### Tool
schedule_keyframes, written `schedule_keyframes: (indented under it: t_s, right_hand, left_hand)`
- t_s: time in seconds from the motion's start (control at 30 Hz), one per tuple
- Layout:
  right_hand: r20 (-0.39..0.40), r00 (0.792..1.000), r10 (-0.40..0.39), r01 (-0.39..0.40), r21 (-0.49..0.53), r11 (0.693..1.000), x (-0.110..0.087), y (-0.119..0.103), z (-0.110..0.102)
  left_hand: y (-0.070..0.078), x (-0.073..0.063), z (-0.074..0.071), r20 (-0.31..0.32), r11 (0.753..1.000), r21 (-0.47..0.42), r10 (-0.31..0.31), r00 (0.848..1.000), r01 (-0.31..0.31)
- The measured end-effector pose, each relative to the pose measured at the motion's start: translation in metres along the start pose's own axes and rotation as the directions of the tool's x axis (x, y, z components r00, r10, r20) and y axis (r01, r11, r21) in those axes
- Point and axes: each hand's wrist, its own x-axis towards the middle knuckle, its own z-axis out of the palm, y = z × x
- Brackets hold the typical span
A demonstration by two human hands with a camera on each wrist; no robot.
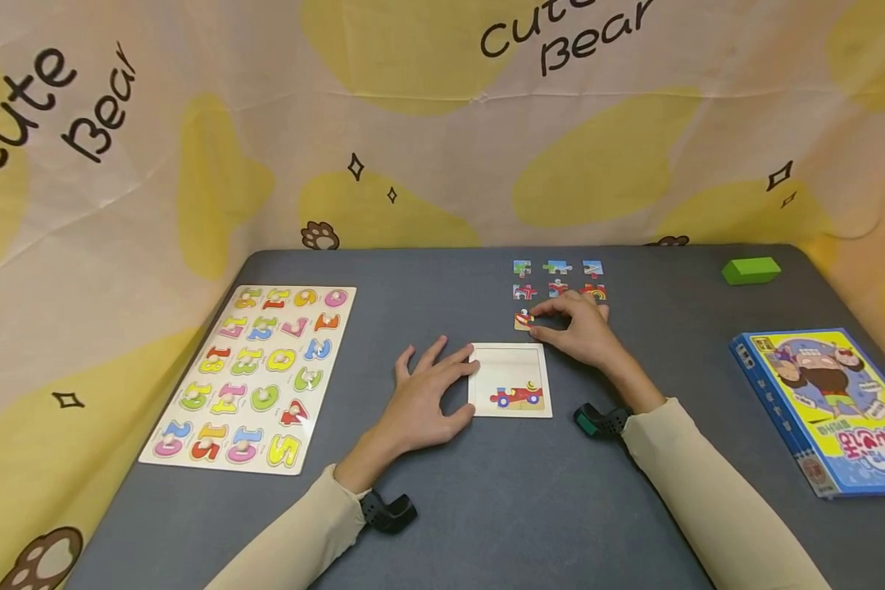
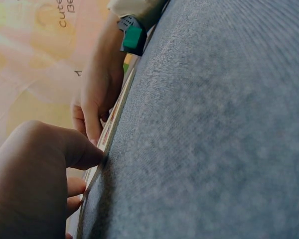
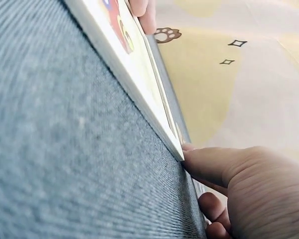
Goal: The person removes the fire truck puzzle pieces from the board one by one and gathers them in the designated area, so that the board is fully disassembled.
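Note:
A white square puzzle tray [image 1: 505,369] lies at the middle of the table, with joined jigsaw pieces showing a red and blue vehicle [image 1: 517,397] in its lower right. My left hand [image 1: 424,406] rests at the tray's left side, fingers spread, thumb and fingertips touching its edge. Beyond the tray's upper right corner, my right hand [image 1: 578,332] pinches a jigsaw piece [image 1: 522,320] between thumb and index finger at the piece's right side. In the right wrist view that piece is hidden; the thumb [image 3: 209,162] shows beside the tray corner [image 3: 177,149].
Several loose jigsaw pieces [image 1: 557,268] lie in rows behind my right hand. A number puzzle board [image 1: 247,381] lies at left. On the right are a blue and yellow box [image 1: 829,410] and a green block [image 1: 751,271]. A printed curtain [image 1: 428,123] hangs behind the table.

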Motion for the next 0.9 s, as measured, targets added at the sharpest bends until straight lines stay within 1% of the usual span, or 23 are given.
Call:
schedule_keyframes:
  t_s: [0.33,0.6,0.77,0.9]
  right_hand:
    - [-0.053,0.999,0.007,-0.007,-0.004,1.0,0.0001,-0.0011,0.0028]
    - [-0.064,0.998,0.016,-0.016,-0.009,1.0,-0.0004,-0.0015,0.0031]
    - [-0.069,0.998,0.013,-0.01,0.049,0.999,0.0016,-0.0017,0.0012]
    - [-0.056,0.998,0.021,-0.015,0.102,0.995,-0.0002,-0.0035,-0.0015]
  left_hand:
    - [0.001,0.0,-0.0008,0.004,1.0,0.005,-0.001,1.0,0.001]
    - [0.0011,0.0001,-0.0002,-0.003,1.0,0.005,0.004,1.0,-0.004]
    - [0.001,0.0003,-0.0009,0.001,1.0,0.008,0.001,1.0,-0.001]
    - [0.0014,-0.0003,-0.0013,0.002,1.0,0.004,0.003,1.0,-0.003]
